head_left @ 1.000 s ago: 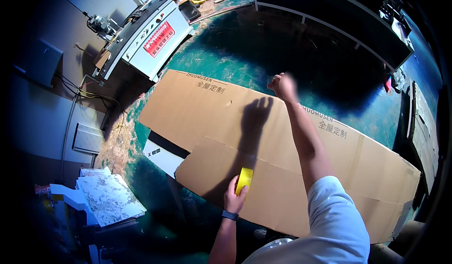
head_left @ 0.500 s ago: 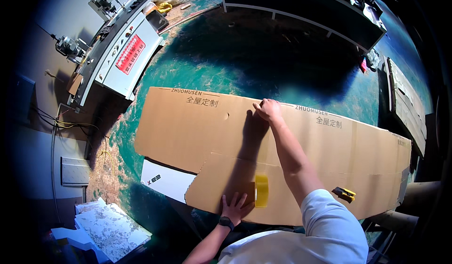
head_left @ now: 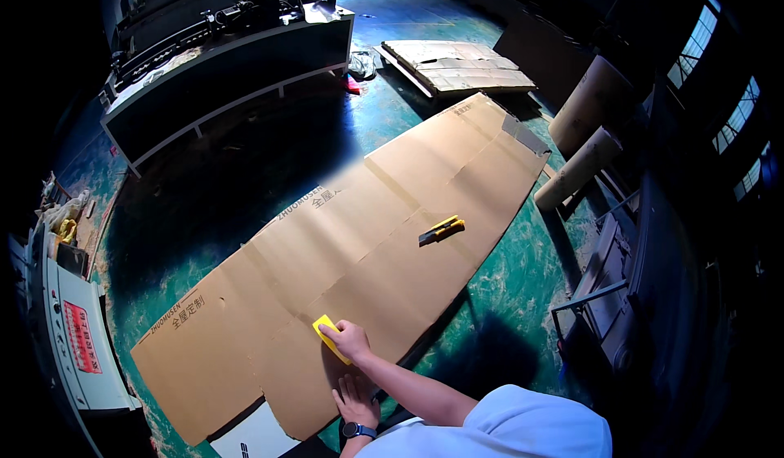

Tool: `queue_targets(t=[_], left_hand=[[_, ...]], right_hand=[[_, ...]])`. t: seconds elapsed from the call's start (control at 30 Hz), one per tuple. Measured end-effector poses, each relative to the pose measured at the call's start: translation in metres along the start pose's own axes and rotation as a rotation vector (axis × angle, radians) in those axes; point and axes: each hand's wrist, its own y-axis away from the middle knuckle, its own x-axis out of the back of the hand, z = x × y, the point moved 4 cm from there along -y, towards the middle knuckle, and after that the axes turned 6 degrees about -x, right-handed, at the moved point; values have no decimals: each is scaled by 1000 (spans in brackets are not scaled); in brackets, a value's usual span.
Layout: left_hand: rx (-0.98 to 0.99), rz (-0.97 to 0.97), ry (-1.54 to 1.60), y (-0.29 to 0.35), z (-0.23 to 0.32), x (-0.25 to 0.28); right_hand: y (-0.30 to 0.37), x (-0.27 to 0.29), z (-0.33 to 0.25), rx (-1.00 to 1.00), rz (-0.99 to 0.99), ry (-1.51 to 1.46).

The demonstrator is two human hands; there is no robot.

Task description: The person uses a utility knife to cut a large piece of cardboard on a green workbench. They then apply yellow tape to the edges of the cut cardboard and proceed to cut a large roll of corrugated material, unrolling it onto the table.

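A long sheet of brown cardboard (head_left: 384,237) lies slantwise in front of me, folded over something flat. My right hand (head_left: 353,341) grips a roll of yellow tape (head_left: 327,329) standing on the cardboard near its close edge. Just below it my left hand (head_left: 357,401), with a dark watch on the wrist, rests flat on the cardboard's edge, fingers apart. A yellow and black utility knife (head_left: 443,230) lies on the cardboard farther to the right, touched by neither hand. A white panel (head_left: 257,432) shows from under the cardboard at the lower left.
Beyond the sheet stands a long dark machine bench (head_left: 237,66). Flat stacked boards (head_left: 461,64) lie past the sheet's far end. Cardboard rolls (head_left: 581,164) and a metal frame (head_left: 600,286) are at the right. A white machine cabinet (head_left: 82,340) stands at the left on the green floor.
My view has swung to the right. My right hand has left the far edge of the cardboard and taken hold of the tape roll. My left hand stays on the near edge.
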Motion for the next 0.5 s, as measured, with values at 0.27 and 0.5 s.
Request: queue_targets(t=[0.27,0.5], left_hand=[[164,-373,-202,-37,-35,38],[166,-429,-185,-48,-37,53]], right_hand=[[101,57,99,13,-168,125],[117,38,159,-182,-144,208]])
